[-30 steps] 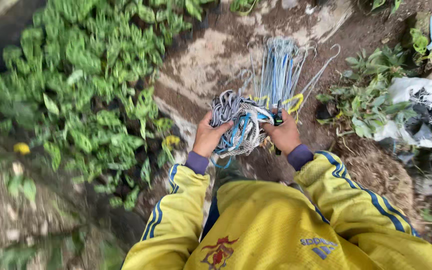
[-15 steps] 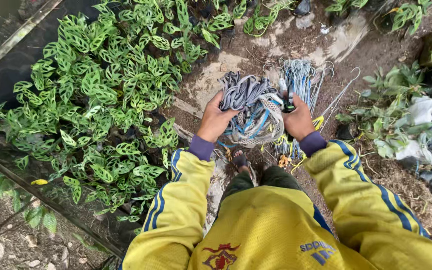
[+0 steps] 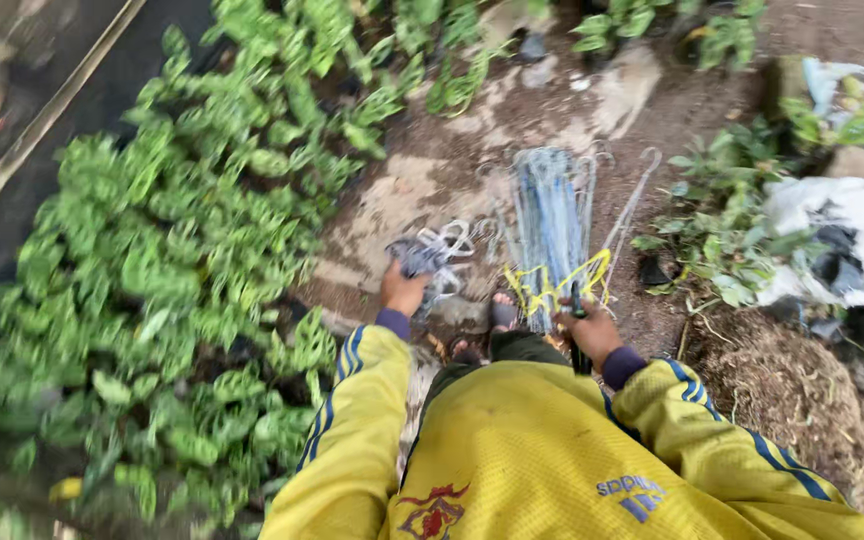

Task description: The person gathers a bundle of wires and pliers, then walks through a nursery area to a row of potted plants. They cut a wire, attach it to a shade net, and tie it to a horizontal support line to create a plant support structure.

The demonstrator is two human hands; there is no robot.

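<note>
My left hand [image 3: 404, 291] grips a small bunch of grey-blue wire hangers [image 3: 434, 254] and holds it low over the dirt path. My right hand [image 3: 589, 330] is closed around a dark slim tool [image 3: 577, 312], beside a large bundle of blue-grey wire hooks [image 3: 556, 215] lying on the ground. A yellow cord [image 3: 558, 284] is tied around the near end of that bundle. Both arms wear yellow sleeves with blue stripes. A sandalled foot [image 3: 501, 312] shows between my hands.
Dense green leafy plants [image 3: 182, 270] fill the left side. White plastic sacks [image 3: 852, 240] and weeds lie at the right, with a mound of dry roots [image 3: 792, 400] near my right elbow. Flat stones [image 3: 622, 85] sit farther up the path.
My hands have separated: the left keeps a small bunch of hangers, the right has come off the bundle, which now lies on the ground. The view shifted and blurred.
</note>
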